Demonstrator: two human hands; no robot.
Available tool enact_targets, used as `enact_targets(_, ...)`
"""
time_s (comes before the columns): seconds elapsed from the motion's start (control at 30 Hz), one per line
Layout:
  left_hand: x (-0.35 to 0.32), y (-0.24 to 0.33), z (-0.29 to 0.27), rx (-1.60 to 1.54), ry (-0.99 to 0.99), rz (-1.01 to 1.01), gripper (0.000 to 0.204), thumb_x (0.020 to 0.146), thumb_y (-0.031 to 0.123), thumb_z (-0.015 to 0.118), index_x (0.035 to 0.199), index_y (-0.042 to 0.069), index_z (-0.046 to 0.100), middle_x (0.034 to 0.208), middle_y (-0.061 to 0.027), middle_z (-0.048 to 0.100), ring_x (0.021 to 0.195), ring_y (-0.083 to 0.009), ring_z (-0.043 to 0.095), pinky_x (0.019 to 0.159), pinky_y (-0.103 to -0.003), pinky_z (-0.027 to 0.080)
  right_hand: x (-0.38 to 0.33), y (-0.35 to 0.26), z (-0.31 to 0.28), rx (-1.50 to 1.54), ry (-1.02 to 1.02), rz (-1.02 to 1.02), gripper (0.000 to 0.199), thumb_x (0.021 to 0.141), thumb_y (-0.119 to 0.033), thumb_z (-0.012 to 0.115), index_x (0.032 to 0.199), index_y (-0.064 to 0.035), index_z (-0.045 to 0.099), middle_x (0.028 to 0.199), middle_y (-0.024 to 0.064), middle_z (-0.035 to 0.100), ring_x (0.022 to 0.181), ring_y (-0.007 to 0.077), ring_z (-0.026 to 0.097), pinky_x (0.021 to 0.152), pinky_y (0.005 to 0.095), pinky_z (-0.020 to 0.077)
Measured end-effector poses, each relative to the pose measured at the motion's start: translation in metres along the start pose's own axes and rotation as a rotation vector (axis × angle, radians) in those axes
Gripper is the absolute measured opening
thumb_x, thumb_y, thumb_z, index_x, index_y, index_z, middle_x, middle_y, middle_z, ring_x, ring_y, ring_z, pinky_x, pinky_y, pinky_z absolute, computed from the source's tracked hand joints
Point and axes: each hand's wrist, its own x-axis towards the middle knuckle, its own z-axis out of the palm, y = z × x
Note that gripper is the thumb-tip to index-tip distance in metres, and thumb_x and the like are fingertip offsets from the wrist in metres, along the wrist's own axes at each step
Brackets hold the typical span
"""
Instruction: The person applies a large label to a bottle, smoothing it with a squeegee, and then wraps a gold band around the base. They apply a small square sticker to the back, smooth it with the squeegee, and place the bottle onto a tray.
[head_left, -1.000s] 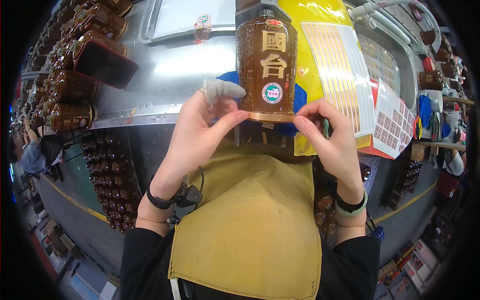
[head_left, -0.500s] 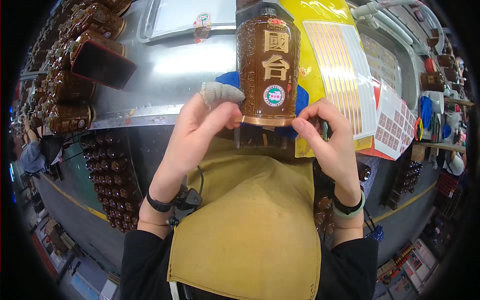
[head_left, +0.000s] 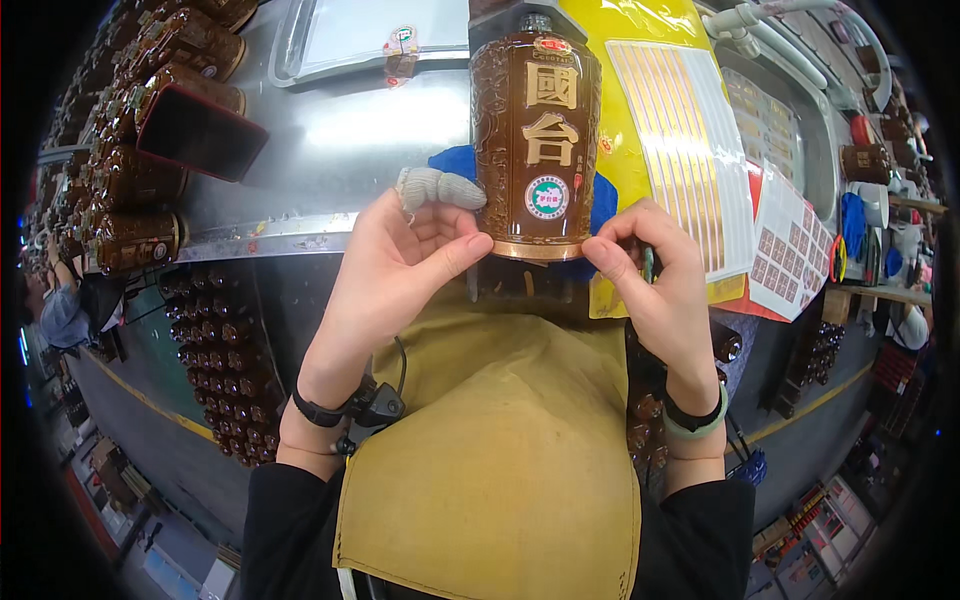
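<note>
Brown bottle (head_left: 535, 140) lying flat on the steel bench (head_left: 330, 130), base end nearest, neck pointing far, resting on a blue cloth (head_left: 455, 160) right at the near edge. Pinched at the base rim from both sides: left hand (head_left: 400, 265) with thumb pressed to the bottom left corner and a grey cot on one fingertip, right hand (head_left: 650, 280) curled with fingertips on the bottom right corner and something thin and greenish tucked in the palm, can't tell what. Both hands mostly closed, neither wrapped around the body. Round sticker (head_left: 546, 197) already sitting low on the front. Looks like the smoothing and checking stage around the base band. Probably needs an even press along that rim without letting the thing roll off the cloth. Yellow sheet of gold strip labels (head_left: 680, 150) just right, more brown bottles (head_left: 130, 180) stacked far left.
</note>
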Motion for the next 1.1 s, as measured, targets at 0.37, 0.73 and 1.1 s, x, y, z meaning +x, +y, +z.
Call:
enact_targets(0.37,0.0002,0.0019,0.001,-0.002,0.004,-0.002,0.032,0.092,-0.002,0.074,0.12,0.002,0.058,0.102,-0.0021,0.062,0.097,-0.0096,0.06,0.091,-0.026,0.05,0.0016,-0.0001,0.0004,0.006,-0.009,0.006,0.016,0.09,-0.011,0.075,0.087,0.0027,0.068,0.081,0.008,0.062,0.076,0.0174,0.058,0.071,0.0308,0.0457)
enact_targets(0.73,0.0005,-0.0023,0.0016,0.014,0.028,0.048,0.032,0.091,-0.002,0.074,0.12,0.001,0.06,0.1,-0.0022,0.065,0.093,-0.0096,0.064,0.086,-0.025,0.054,0.0015,0.0011,0.0007,0.007,-0.008,0.012,0.016,0.09,-0.011,0.075,0.087,0.0025,0.068,0.081,0.0078,0.062,0.076,0.0172,0.057,0.071,0.0304,0.0452)
enact_targets(1.1,0.0011,-0.0017,0.0031,0.006,0.034,0.038,0.034,0.091,-0.002,0.075,0.121,0.002,0.059,0.1,-0.0017,0.063,0.093,-0.0095,0.064,0.085,-0.025,0.054,0.0017,0.0017,-0.0005,-0.02,-0.024,0.004,0.018,0.089,-0.013,0.077,0.092,0.002,0.067,0.084,0.0081,0.063,0.076,0.0182,0.06,0.072,0.0312,0.0469)
